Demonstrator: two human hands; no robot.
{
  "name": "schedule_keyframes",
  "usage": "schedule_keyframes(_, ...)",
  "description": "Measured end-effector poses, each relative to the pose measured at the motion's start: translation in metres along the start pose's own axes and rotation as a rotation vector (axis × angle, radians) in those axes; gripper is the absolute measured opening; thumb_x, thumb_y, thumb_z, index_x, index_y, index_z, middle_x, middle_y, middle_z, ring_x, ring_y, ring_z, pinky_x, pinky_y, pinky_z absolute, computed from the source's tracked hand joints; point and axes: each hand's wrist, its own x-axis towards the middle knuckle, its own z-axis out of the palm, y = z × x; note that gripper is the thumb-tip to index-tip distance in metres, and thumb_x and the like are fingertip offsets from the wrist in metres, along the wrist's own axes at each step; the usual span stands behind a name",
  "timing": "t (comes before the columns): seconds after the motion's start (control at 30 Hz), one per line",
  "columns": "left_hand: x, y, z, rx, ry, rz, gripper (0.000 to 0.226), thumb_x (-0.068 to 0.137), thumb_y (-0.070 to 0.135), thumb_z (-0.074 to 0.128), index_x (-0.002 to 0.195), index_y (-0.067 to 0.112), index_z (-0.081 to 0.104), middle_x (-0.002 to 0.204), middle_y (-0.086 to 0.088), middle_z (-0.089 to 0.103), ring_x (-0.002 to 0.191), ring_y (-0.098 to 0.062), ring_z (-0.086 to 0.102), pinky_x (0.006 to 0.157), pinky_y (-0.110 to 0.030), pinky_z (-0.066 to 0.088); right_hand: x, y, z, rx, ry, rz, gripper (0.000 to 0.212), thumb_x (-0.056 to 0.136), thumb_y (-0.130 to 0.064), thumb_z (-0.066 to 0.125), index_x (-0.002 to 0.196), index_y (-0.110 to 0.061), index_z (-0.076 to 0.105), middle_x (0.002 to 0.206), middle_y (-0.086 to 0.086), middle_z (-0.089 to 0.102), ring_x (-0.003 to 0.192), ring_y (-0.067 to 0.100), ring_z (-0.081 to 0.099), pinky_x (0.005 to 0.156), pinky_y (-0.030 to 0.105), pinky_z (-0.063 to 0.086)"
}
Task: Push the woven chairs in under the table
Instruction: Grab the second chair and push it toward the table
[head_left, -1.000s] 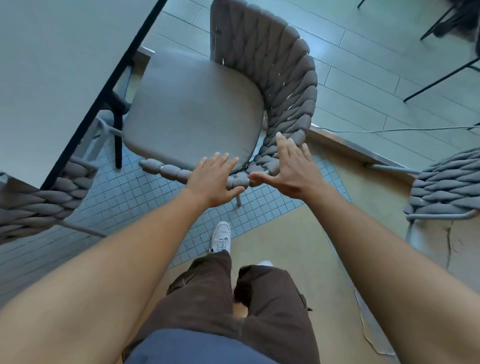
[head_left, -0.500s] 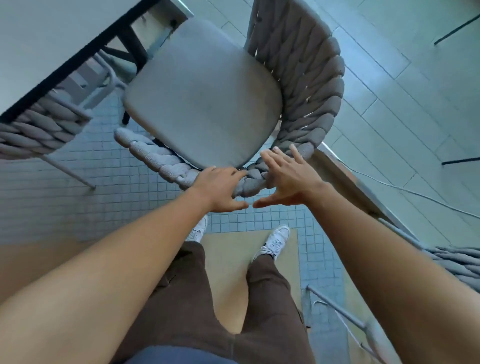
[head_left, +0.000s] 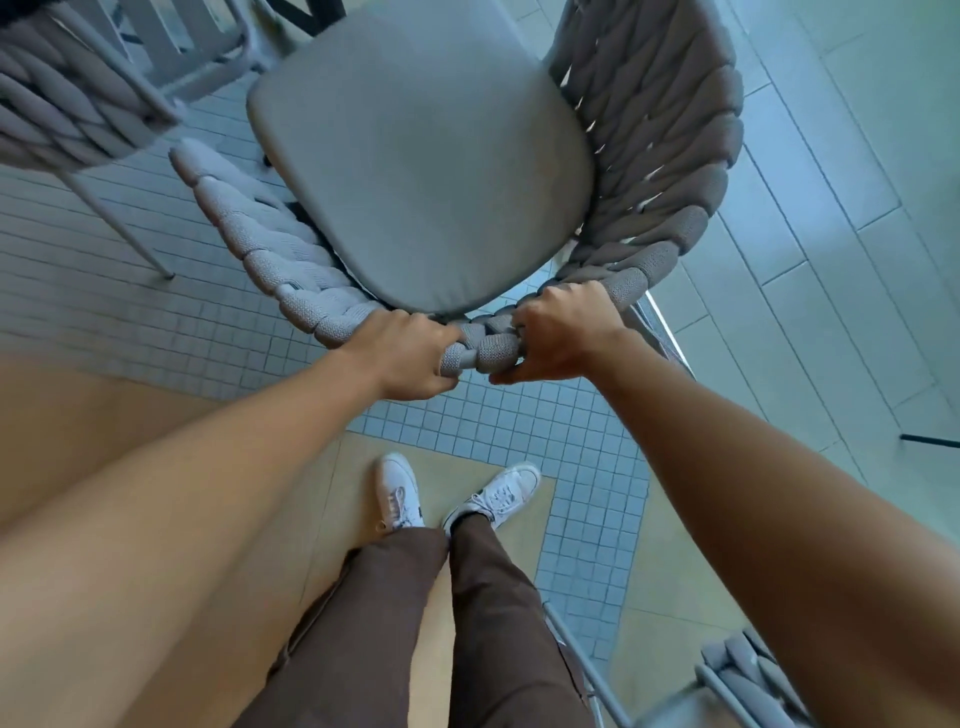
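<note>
Left hand: the left hand (head_left: 410, 353) is curled shut over the top rail of the woven chair (head_left: 649, 156), knuckles up, fingers wrapped over the padded cord and hidden beneath it.
Right hand: the right hand (head_left: 558, 332) is closed on the same rail just beside the left, thumb tucked underneath; one or two cord wraps show between the two fists.
Where the rail sits: right under both palms, at the middle of the curved backrest, the part of the chair nearest the person.
Seat cushion: the grey seat cushion (head_left: 415, 166) lies beyond the hands, with the woven arms curving away on either side.
Table: only dark frame pieces (head_left: 306, 13) at the top edge hint at it; I cannot tell how far the seat is under it.
Neighbouring chairs: a second woven chair (head_left: 57, 109) stands at upper left, near this one's left arm but apart; part of a third (head_left: 748, 675) shows at lower right.
Floor: small-tile floor (head_left: 130, 312) under the chair legs, pale boards nearer the white shoes (head_left: 400, 493).
Handling, as judged: the cord is soft and grippy, so slipping is unlikely; the frame under it looks like stiff thin metal tube, probably light. The centre of the back is a fair hold for a straight push. The legs may catch on grout lines, and the left arm could clip the neighbour.
</note>
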Motion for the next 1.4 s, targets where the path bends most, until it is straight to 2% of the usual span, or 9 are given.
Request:
schedule_keyframes(0.13,-0.017,-0.027,-0.005,0.028,-0.020,0.019,0.052,0.079,0.057,0.060,0.127,0.039,0.058,0.114,0.005,0.072,0.101,-0.026,0.067,0.080,-0.036,0.050,0.012,-0.030,-0.006,0.015,0.050,0.004,0.077,0.062,-0.098,0.048,0.084,-0.026,0.067,0.081,-0.001,0.067,0.075,0.024,0.065,0.065,0.032,0.037)
schedule_keyframes(0.37,-0.041,-0.080,-0.006,0.061,0.004,0.007,0.051,0.077,0.051,0.065,0.125,0.038,0.062,0.110,0.006,0.073,0.097,-0.024,0.068,0.073,-0.033,0.048,0.042,-0.076,-0.016,0.035,0.075,-0.005,0.074,0.060,-0.101,0.045,0.069,-0.027,0.049,0.055,-0.007,0.029,0.056,0.022,0.045,0.057,0.031,0.035)
schedule_keyframes(0.5,-0.044,-0.073,-0.002,0.038,0.063,-0.024,0.061,0.073,0.057,0.062,0.131,0.039,0.057,0.118,0.009,0.071,0.104,-0.023,0.067,0.078,-0.035,0.051,0.043,-0.070,-0.013,0.030,0.061,-0.076,0.073,0.067,-0.096,0.046,0.082,-0.026,0.064,0.076,-0.004,0.065,0.068,0.025,0.061,0.063,0.032,0.043)
schedule_keyframes(0.57,-0.042,-0.057,-0.001,-0.018,0.137,-0.059,0.073,0.071,0.065,0.063,0.137,0.037,0.053,0.124,0.010,0.069,0.107,-0.021,0.066,0.081,-0.035,0.051,0.037,-0.055,-0.014,0.051,0.071,-0.112,0.068,0.070,-0.090,0.051,0.093,-0.028,0.067,0.089,-0.004,0.071,0.079,0.025,0.068,0.068,0.033,0.050)
schedule_keyframes(0.7,-0.021,-0.012,0.004,-0.083,0.149,-0.135,0.089,0.069,0.083,0.056,0.141,0.034,0.047,0.131,0.011,0.064,0.111,-0.020,0.065,0.085,-0.037,0.050,0.033,-0.021,-0.015,-0.019,0.058,-0.186,0.060,0.074,-0.082,0.052,0.099,-0.028,0.066,0.095,-0.005,0.072,0.085,0.025,0.070,0.072,0.032,0.051)
schedule_keyframes(0.83,0.003,0.015,0.009,-0.085,0.196,-0.304,0.081,0.064,0.090,0.048,0.124,0.037,0.058,0.103,0.006,0.072,0.092,-0.024,0.070,0.073,-0.035,0.050,0.036,0.015,-0.012,-0.063,0.064,-0.249,0.063,0.070,-0.081,0.049,0.101,-0.029,0.066,0.094,-0.005,0.073,0.087,0.025,0.071,0.074,0.032,0.052)
schedule_keyframes(1.1,0.012,0.012,0.013,-0.002,0.189,-0.315,0.084,0.065,0.091,0.026,0.126,0.046,0.062,0.098,0.006,0.076,0.089,-0.025,0.072,0.074,-0.035,0.051,0.046,0.031,-0.011,-0.086,0.096,-0.352,0.063,0.067,-0.082,0.048,0.080,-0.023,0.068,0.071,0.000,0.067,0.063,0.029,0.066,0.058,0.030,0.036)
schedule_keyframes(1.27,0.017,0.008,0.007,-0.028,0.192,-0.351,0.085,0.063,0.091,0.024,0.124,0.047,0.064,0.102,0.006,0.076,0.091,-0.026,0.071,0.078,-0.037,0.053,0.054,0.036,-0.012,-0.043,0.110,-0.370,0.054,0.067,-0.080,0.053,0.068,-0.026,0.049,0.070,0.000,0.067,0.055,0.027,0.045,0.058,0.030,0.034)
schedule_keyframes(1.4,0.026,0.001,-0.004,-0.032,0.216,-0.383,0.085,0.062,0.089,0.020,0.117,0.045,0.068,0.094,0.004,0.076,0.086,-0.028,0.071,0.077,-0.037,0.053,0.069,0.044,-0.017,-0.021,0.113,-0.363,0.052,0.066,-0.079,0.053,0.068,-0.027,0.049,0.070,-0.001,0.066,0.056,0.025,0.042,0.058,0.030,0.032)
